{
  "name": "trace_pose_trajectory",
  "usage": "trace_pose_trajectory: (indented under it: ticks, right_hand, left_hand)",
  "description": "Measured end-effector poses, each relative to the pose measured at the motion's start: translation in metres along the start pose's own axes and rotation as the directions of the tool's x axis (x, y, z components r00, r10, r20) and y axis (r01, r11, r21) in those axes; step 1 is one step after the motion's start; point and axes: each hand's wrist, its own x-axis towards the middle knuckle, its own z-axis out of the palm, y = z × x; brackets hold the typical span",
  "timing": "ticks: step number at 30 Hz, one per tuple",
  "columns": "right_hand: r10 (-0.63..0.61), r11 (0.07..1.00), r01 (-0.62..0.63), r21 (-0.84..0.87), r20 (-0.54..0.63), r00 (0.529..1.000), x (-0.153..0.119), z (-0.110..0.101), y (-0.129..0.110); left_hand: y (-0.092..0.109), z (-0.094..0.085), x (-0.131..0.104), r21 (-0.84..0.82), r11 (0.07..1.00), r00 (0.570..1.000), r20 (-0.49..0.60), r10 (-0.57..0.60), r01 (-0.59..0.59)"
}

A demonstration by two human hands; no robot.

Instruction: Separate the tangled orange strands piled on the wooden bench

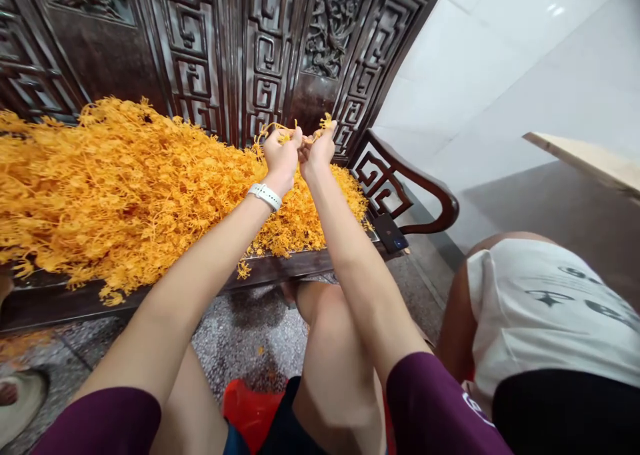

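Both hands are raised over the right end of a big pile of orange artificial sprigs (pixel 135 195), thin stems with small branching tips. My left hand (pixel 281 153), with a white strap on its wrist, is closed in a pinch on a thin orange sprig (pixel 267 129). Close beside it, my right hand (pixel 319 151) also pinches orange stems, and a yellow-orange branching tip (pixel 326 120) sticks up past its fingers. Whether the two hands hold one sprig or separate ones cannot be made out.
The pile covers the seat of a dark carved wooden bench (pixel 280 266). A dark phone (pixel 390 233) lies near its curved armrest (pixel 445 208). To my right is a person in a white shirt (pixel 545 301), below a wooden board edge (pixel 585 158). A red stool (pixel 253 411) is beneath me.
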Motion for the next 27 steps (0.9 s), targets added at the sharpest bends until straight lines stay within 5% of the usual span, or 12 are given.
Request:
trace_pose_trajectory:
  ticks: [8, 15, 18, 21, 24, 25, 27]
  right_hand:
    - [0.114, 0.990, -0.123, 0.069, 0.129, 0.985, -0.050, 0.010, 0.004]
    - [0.184, 0.964, -0.206, 0.169, 0.135, 0.974, -0.063, 0.010, -0.002]
    - [0.293, 0.938, -0.318, 0.134, 0.178, 0.939, -0.090, 0.013, 0.001]
    - [0.396, 0.902, -0.430, 0.026, 0.346, 0.851, -0.126, 0.016, 0.006]
    - [0.347, 0.929, -0.358, -0.089, 0.540, 0.766, -0.142, 0.017, 0.007]
    - [0.311, 0.947, -0.301, -0.114, 0.561, 0.767, -0.138, 0.015, 0.007]
    - [0.219, 0.975, -0.172, -0.141, 0.492, 0.843, -0.117, 0.007, 0.009]
  left_hand:
    - [-0.001, -0.017, 0.049, -0.105, 0.971, 0.975, -0.030, -0.221, 0.217]
    - [-0.003, -0.020, 0.045, -0.034, 0.965, 0.965, -0.026, -0.262, 0.261]
    - [0.017, -0.028, 0.051, -0.012, 0.976, 0.974, -0.062, -0.218, 0.217]
    - [0.055, -0.053, 0.073, -0.129, 0.977, 0.977, -0.102, -0.186, 0.173]
    - [0.089, -0.080, 0.094, -0.161, 0.982, 0.979, -0.161, -0.125, 0.099]
    - [0.096, -0.085, 0.098, -0.130, 0.985, 0.980, -0.148, -0.131, 0.112]
    - [0.103, -0.087, 0.099, -0.030, 0.987, 0.983, -0.089, -0.158, 0.156]
